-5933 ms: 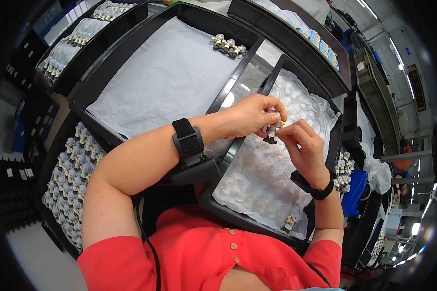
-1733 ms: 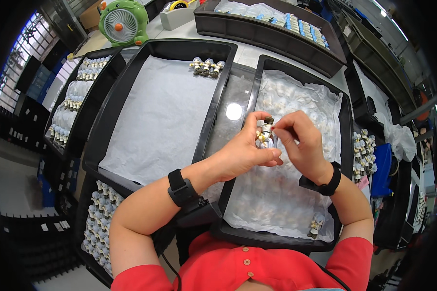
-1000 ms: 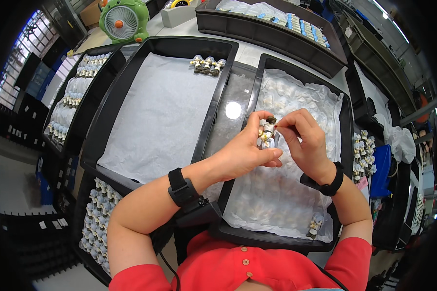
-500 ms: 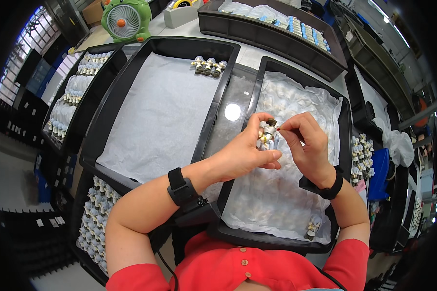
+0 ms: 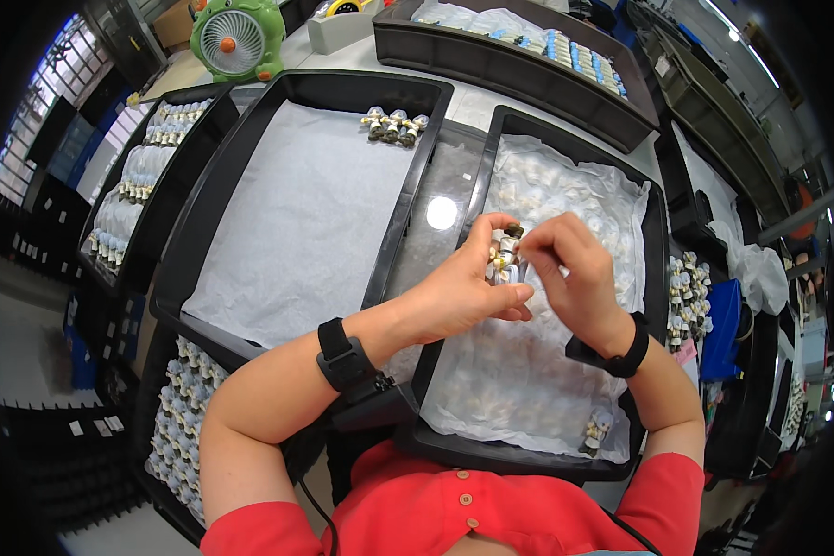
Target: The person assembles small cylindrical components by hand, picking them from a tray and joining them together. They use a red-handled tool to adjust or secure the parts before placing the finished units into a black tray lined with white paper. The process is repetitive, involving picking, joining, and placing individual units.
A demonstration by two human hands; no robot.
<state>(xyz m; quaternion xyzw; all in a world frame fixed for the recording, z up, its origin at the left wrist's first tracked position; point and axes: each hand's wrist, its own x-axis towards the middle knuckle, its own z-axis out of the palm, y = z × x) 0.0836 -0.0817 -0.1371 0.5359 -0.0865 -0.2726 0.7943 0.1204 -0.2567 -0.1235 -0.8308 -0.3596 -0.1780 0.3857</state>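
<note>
My left hand (image 5: pixel 463 292) holds a small cluster of little metal parts (image 5: pixel 502 262) over the right black tray (image 5: pixel 653 222), which is lined with white wrap. My right hand (image 5: pixel 574 278) pinches the dark top of one part in that cluster with its fingertips. Both wrists carry black bands. A few finished parts (image 5: pixel 394 125) stand in a row at the far edge of the middle black tray (image 5: pixel 204 199), which is lined with white paper. Another small part (image 5: pixel 595 435) stands at the near right corner of the right tray.
Trays of many small parts (image 5: pixel 134 185) sit at the left and lower left (image 5: pixel 181 417). A green desk fan (image 5: pixel 236 37) stands at the back. A long black bin (image 5: pixel 528 65) of bagged items lies behind. More parts (image 5: pixel 686 287) and a blue cloth (image 5: pixel 718 329) are at the right.
The hands stay together over the right tray, working the same cluster of parts. My right fingers have shifted slightly on top of it. The head has tilted a little.
</note>
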